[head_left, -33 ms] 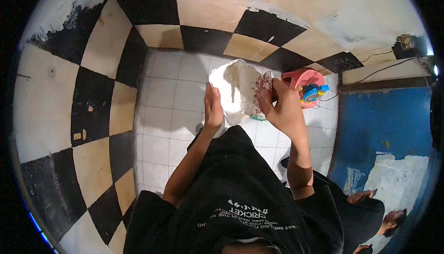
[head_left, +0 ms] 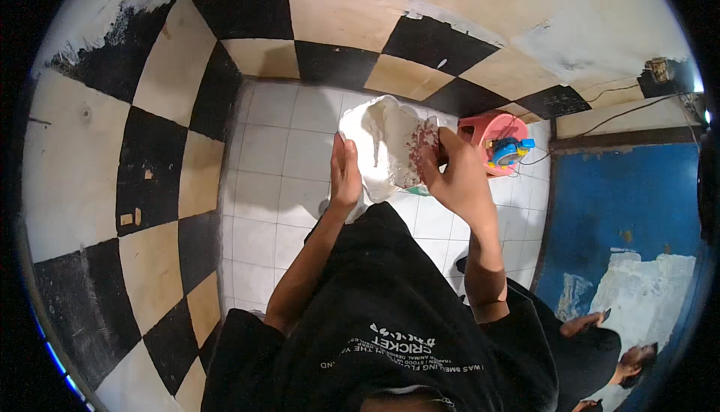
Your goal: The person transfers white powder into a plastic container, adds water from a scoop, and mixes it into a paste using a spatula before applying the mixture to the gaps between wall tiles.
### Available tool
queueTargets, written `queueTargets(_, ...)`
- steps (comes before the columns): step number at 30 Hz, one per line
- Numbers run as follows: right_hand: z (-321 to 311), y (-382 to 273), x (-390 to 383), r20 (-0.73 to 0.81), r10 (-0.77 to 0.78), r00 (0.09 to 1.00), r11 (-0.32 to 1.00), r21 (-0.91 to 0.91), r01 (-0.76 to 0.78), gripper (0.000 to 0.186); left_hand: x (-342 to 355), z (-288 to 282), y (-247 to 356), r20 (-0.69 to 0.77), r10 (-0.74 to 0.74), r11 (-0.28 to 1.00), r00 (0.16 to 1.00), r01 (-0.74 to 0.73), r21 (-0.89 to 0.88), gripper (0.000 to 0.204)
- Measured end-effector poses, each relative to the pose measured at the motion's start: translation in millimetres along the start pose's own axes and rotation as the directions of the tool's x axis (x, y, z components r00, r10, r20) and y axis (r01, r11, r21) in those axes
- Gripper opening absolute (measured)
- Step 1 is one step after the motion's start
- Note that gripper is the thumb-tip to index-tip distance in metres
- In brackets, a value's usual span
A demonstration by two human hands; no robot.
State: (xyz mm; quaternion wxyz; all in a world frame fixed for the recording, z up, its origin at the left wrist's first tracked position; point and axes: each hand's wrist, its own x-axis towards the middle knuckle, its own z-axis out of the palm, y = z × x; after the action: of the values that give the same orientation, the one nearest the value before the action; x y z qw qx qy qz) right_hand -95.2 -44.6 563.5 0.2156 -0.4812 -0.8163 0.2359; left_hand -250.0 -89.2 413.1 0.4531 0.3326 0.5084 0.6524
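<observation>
A white cloth (head_left: 386, 146), w/ a reddish speckled patch on its right part, is held up between both hands over the white tiled floor (head_left: 274, 179), approx. at chest height in front of the black shirt (head_left: 390, 299). The left hand (head_left: 345, 176) is laid flat against the cloth's left edge, fingers (head_left: 339, 153) straight & pressed together, pointing up; whether the thumb pinches the cloth behind can't be told. The right hand (head_left: 454, 176) is closed on the cloth's right edge, the fabric pinched between thumb & curled fingers at the speckled part. The cloth is bunched & folded, its lower end hanging down between the wrists.

Just right of the right hand, a pink tub (head_left: 487, 131) is seen on the floor, w/ a blue & yellow toy-like item (head_left: 510, 149) in it; thin cables run from there toward the wall. The floor is bounded by a black & cream chequered wall (head_left: 150, 149) at left & top. A blue wall panel (head_left: 622, 209) w/ peeled white patches is seen at right.
</observation>
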Motion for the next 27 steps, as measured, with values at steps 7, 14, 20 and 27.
queueTargets(7, 37.3, -7.6, 40.2, 0.109, -0.058, 0.992, 0.997, 0.051, 0.053, 0.013, 23.8, -35.1, -4.0, -0.008, -0.312, 0.896, 0.95, 0.291, -0.335, 0.058)
queueTargets(14, 46.7, 9.8, 85.7, 0.147, -0.038, 0.988, 0.997, 0.074, 0.028, 0.015, 49.2, -42.9, 25.3, 0.051, -0.422, 0.822, 0.905, 0.406, -0.4, 0.068)
queueTargets(20, 40.8, 24.8, 126.7, 0.089, -0.065, 0.994, 0.978, 0.202, 0.046, 0.016, 87.7, -29.9, 20.2, -0.102, -0.268, 0.963, 0.958, 0.267, -0.019, 0.065)
queueTargets(27, 31.9, 34.2, 172.5, 0.054, -0.074, 0.996, 0.976, 0.208, 0.061, 0.016, 134.3, -25.5, 23.3, -0.053, -0.315, 0.88, 0.948, 0.271, -0.39, 0.071)
